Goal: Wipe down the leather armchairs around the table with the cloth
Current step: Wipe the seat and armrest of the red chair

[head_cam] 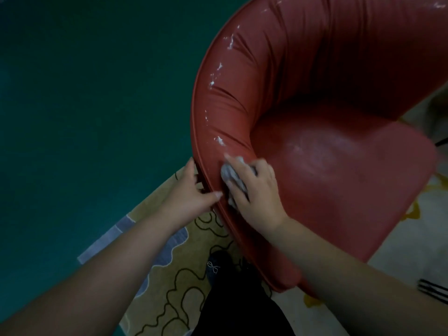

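A red leather armchair (315,98) with a curved back fills the right half of the view, and white flecks dot its top rim. My right hand (257,187) presses a crumpled grey cloth (230,175) against the rim at the chair's near left side. My left hand (191,190) grips the outer edge of that same rim, thumb on top, just left of the cloth. Most of the cloth is hidden under my right hand.
A dark green floor (84,93) lies to the left. A patterned beige rug (174,287) with black squiggles lies under the chair. My dark-trousered leg and shoe (218,267) stand close to the chair's base. A striped object (434,288) shows at the right edge.
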`<action>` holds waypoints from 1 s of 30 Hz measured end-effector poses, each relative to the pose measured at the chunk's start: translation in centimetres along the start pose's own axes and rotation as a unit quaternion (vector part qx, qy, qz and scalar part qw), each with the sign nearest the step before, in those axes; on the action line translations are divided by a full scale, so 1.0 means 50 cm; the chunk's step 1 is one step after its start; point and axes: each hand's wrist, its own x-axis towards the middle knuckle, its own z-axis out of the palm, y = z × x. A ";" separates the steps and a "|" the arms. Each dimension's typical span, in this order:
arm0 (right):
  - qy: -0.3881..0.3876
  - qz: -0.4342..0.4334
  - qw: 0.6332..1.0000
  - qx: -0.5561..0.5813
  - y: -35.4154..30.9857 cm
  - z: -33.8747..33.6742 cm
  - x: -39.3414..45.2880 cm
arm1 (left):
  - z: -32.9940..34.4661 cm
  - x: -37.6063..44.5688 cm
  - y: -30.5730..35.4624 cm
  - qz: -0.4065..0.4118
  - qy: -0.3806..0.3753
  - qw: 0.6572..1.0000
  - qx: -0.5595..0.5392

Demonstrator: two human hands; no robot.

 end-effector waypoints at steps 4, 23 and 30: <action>-0.046 -0.042 0.998 -0.001 0.016 -0.011 -0.034 | 0.001 -0.004 -0.001 0.013 -0.022 1.000 0.003; -0.073 -0.184 0.980 -0.025 -0.022 0.015 0.159 | 0.000 0.004 -0.022 -0.035 0.011 0.996 -0.076; -0.034 -0.151 0.988 0.015 0.001 0.009 0.128 | 0.010 0.005 -0.005 -0.021 0.036 0.998 -0.041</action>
